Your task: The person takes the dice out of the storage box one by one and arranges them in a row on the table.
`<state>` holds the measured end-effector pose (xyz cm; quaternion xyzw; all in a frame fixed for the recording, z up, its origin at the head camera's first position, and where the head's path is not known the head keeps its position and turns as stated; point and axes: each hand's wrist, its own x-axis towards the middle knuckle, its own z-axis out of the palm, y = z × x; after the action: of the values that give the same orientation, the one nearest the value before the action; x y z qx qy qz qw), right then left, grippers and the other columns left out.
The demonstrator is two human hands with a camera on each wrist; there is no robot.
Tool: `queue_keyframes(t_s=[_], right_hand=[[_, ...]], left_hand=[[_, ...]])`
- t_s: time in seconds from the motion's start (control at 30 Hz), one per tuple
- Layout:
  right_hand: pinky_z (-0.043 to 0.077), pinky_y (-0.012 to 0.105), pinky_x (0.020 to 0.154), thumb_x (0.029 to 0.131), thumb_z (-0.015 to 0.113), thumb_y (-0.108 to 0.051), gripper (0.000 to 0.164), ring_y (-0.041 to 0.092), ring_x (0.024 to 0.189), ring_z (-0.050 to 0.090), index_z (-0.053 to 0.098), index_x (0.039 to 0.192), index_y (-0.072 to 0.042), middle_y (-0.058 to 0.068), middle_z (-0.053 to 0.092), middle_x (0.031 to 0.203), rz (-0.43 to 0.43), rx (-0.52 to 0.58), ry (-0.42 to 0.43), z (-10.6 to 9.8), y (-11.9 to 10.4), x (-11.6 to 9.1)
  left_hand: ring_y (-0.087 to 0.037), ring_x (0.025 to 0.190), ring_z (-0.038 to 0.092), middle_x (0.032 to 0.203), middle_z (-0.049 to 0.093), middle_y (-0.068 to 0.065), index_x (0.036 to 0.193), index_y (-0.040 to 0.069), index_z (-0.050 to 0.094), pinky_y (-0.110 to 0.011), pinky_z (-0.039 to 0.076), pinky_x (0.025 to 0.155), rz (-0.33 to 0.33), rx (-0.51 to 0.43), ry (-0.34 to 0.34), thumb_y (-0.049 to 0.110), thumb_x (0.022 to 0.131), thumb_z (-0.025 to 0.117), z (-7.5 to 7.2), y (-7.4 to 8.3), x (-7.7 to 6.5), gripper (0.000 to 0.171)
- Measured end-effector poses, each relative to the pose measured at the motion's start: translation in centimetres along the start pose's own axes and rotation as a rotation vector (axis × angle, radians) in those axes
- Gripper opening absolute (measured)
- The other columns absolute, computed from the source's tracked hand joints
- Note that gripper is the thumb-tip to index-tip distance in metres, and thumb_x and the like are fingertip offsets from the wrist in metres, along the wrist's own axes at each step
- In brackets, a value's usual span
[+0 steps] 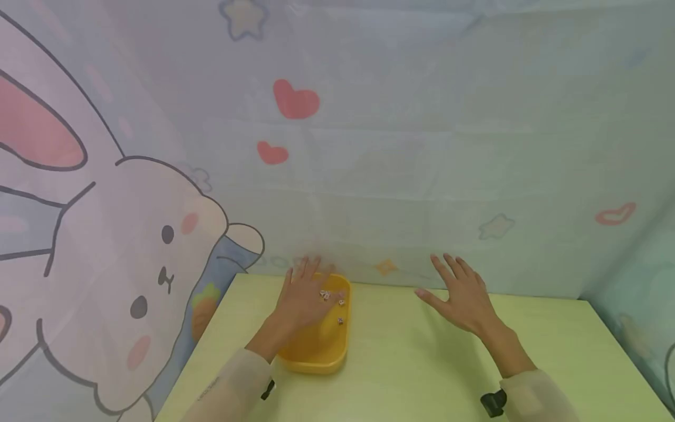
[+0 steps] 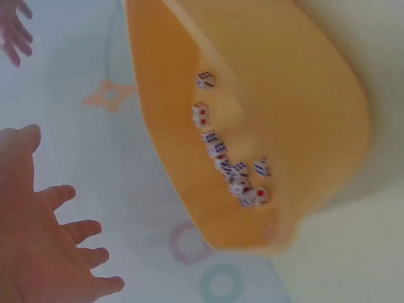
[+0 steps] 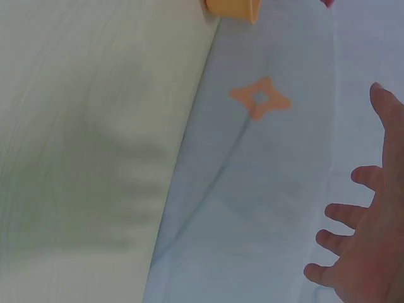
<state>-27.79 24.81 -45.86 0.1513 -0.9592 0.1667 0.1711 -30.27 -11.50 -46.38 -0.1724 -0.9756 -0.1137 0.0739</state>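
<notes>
My left hand (image 1: pixel 304 298) hovers over the yellow tray (image 1: pixel 316 368), fingers spread and straight, holding nothing. Inside the tray lie several white dice (image 2: pixel 240 180) with dark and red pips, most bunched toward one end and a few apart along its wall. In the head view the hand hides part of the tray's left side and floor. My right hand (image 1: pixel 464 302) is raised over the table to the right of the tray, fingers spread, nothing in its grasp. The right wrist view shows those fingers (image 3: pixel 346 214) relaxed in the air.
The tray stands on a pale yellow-green table (image 1: pixel 390 351), toward its left and near the back edge. A cloth backdrop (image 1: pixel 379 146) with a rabbit, hearts and stars hangs right behind the table. A dark cable (image 1: pixel 668 372) shows at the far right.
</notes>
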Motion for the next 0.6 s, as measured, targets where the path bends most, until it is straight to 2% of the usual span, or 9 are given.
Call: queue_keyframes(t_s=[0.13, 0.27, 0.37, 0.5, 0.6], right_hand=[[0.025, 0.07, 0.107, 0.09, 0.054, -0.069, 0.087, 0.045, 0.144, 0.024, 0.03, 0.158, -0.019, 0.018, 0.031, 0.158, -0.017, 0.06, -0.027, 0.8, -1.5, 0.6], [0.026, 0.07, 0.107, 0.091, 0.054, -0.068, 0.085, 0.044, 0.144, 0.026, 0.03, 0.157, -0.02, 0.016, 0.032, 0.158, -0.052, 0.123, -0.054, 2.2, -3.5, 1.3], [0.029, 0.066, 0.109, 0.09, 0.055, -0.068, 0.083, 0.039, 0.144, 0.029, 0.032, 0.157, -0.023, 0.01, 0.032, 0.159, -0.083, 0.196, -0.065, 3.5, -5.1, 1.7], [0.031, 0.057, 0.112, 0.09, 0.056, -0.067, 0.082, 0.031, 0.145, 0.03, 0.034, 0.156, -0.024, 0.003, 0.032, 0.159, -0.122, 0.286, -0.084, 5.9, -7.2, 2.3], [0.032, 0.052, 0.114, 0.09, 0.058, -0.067, 0.08, 0.025, 0.144, 0.031, 0.038, 0.153, -0.022, -0.001, 0.037, 0.156, -0.133, 0.332, -0.101, 8.1, -8.9, 2.7]], left_hand=[[-0.031, 0.152, 0.004, 0.166, 0.015, -0.004, 0.158, 0.029, 0.027, -0.062, 0.01, 0.118, -0.016, -0.075, 0.024, 0.064, 0.099, 0.039, 0.5, -2.2, -0.5, 0.07], [-0.039, 0.149, 0.016, 0.162, 0.026, -0.012, 0.158, 0.02, 0.03, -0.065, 0.021, 0.114, -0.013, -0.17, 0.052, 0.053, 0.101, 0.047, 0.8, -4.8, -1.5, 0.067], [-0.043, 0.147, 0.021, 0.159, 0.031, -0.017, 0.156, 0.015, 0.033, -0.064, 0.024, 0.113, -0.03, -0.252, 0.06, 0.048, 0.101, 0.051, 0.9, -6.7, -2.3, 0.067], [-0.041, 0.145, 0.026, 0.157, 0.034, -0.016, 0.155, 0.011, 0.035, -0.062, 0.025, 0.114, -0.097, -0.412, 0.039, 0.051, 0.101, 0.05, 1.5, -8.9, -3.0, 0.069], [-0.04, 0.144, 0.03, 0.158, 0.034, -0.015, 0.156, 0.012, 0.032, -0.06, 0.026, 0.114, -0.178, -0.551, 0.0, 0.056, 0.1, 0.047, 2.1, -9.8, -3.3, 0.073]])
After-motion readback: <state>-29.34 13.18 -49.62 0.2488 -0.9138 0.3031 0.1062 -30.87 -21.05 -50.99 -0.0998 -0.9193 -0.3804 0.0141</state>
